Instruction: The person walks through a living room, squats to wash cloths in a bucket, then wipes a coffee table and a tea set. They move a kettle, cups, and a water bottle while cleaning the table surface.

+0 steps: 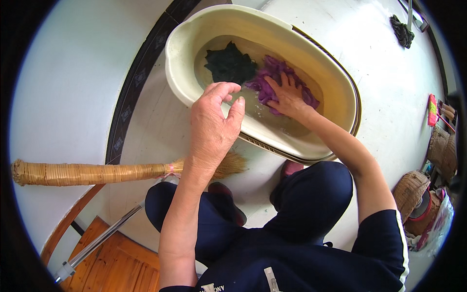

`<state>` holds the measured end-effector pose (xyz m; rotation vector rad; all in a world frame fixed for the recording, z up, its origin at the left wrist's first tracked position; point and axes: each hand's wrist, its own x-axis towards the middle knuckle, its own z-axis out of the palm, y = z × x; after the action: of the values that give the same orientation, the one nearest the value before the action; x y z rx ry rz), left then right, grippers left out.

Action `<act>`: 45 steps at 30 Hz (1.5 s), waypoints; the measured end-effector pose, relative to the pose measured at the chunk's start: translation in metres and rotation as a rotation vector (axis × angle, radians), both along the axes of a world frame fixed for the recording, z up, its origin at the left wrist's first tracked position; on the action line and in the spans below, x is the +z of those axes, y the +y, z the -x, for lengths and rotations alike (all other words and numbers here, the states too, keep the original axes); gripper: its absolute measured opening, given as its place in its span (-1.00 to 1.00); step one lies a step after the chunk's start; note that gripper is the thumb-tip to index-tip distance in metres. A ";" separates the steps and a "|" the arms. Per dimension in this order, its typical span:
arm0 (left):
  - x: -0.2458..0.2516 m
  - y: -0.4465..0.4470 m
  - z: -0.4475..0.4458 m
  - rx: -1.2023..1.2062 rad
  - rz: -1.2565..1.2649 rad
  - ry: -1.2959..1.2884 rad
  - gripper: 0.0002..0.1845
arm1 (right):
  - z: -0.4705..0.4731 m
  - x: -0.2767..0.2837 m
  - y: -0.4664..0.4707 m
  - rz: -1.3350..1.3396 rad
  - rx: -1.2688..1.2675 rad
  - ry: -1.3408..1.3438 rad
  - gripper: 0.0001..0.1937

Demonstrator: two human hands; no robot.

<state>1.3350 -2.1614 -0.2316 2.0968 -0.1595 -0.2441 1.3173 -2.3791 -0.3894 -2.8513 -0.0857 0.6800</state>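
A large cream plastic tub [182, 73] stands on the floor before me, with shallow water in its bottom. Dark wet cloth [230, 65] lies bunched at the tub's left side. Beside it is a heap of purple cloth [271, 65], also wet. My right hand [288, 95] presses on the purple cloth with its fingers spread, not closed round it. Above the near rim hovers my left hand [219, 113], its fingers curled, thumb and forefinger apart, with nothing between them. The left hand hides part of the rim.
A straw broom [91, 174] leans at my left by the wall, above a metal pole [105, 235] and a wooden door or panel [113, 259]. A dark mop head [402, 32] rests far right. Woven baskets [410, 193] and a plastic bag [439, 226] crowd the right edge.
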 end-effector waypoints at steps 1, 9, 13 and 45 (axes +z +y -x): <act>-0.001 -0.001 0.001 -0.004 -0.010 -0.010 -0.80 | -0.006 -0.011 0.005 0.001 0.010 -0.042 -0.23; 0.000 0.003 0.003 -0.002 -0.009 -0.007 -0.80 | -0.027 -0.015 -0.019 -0.913 -0.530 -0.143 -0.62; 0.000 0.003 0.002 -0.012 0.026 -0.010 -0.80 | -0.014 0.040 -0.046 -1.468 -1.055 0.172 -0.66; -0.022 -0.018 -0.011 -0.181 -0.208 0.025 -0.61 | -0.004 -0.007 -0.013 -1.634 -1.204 0.630 -0.59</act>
<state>1.3458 -2.1799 -0.2537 2.2867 -0.3216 -0.4110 1.3211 -2.3921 -0.3967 -0.7552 0.7165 0.6204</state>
